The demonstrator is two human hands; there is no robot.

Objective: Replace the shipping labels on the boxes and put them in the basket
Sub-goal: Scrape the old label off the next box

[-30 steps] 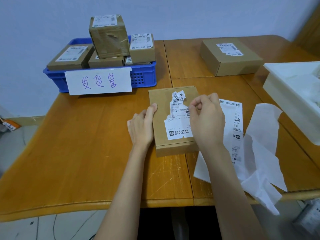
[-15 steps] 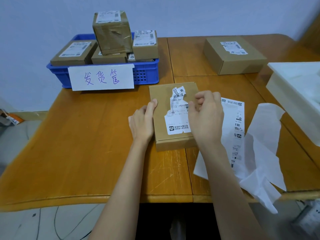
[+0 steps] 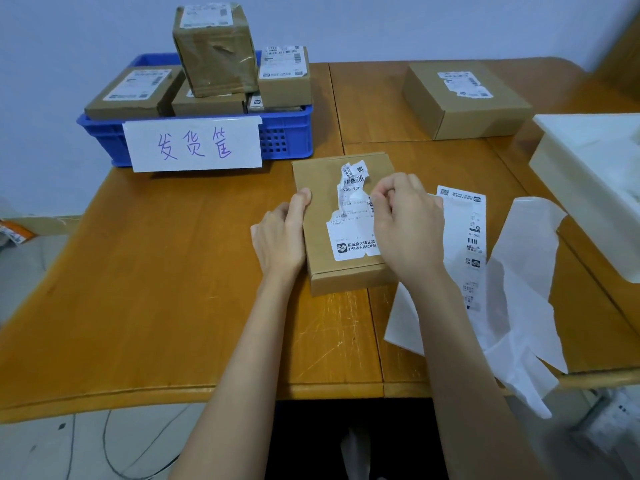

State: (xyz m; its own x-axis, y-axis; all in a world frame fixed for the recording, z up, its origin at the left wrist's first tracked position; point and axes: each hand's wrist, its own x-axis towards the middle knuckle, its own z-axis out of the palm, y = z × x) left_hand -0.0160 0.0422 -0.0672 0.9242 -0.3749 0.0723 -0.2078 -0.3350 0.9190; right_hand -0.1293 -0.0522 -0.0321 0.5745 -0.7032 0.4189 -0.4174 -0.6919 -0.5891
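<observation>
Wooden table (image 3: 173, 289), left hand (image 3: 280, 237) still flat bracing box (image 3: 318, 188), right hand (image 3: 408, 223) still pinching torn label (image 3: 351, 209)

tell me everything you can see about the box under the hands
The flat brown cardboard box lies closed on the wooden table, in front of the blue basket. A torn white label is partly peeled off its top. The left hand rests against its left edge; the right hand pinches the label.

I'm looking at a small parcel packing/shipping station: blue basket (image 3: 287, 140) of labelled cardboard boxes (image 3: 135, 95) with handwritten sign (image 3: 194, 145), loose label sheets (image 3: 464, 230) on wooden surface (image 3: 156, 271).
</observation>
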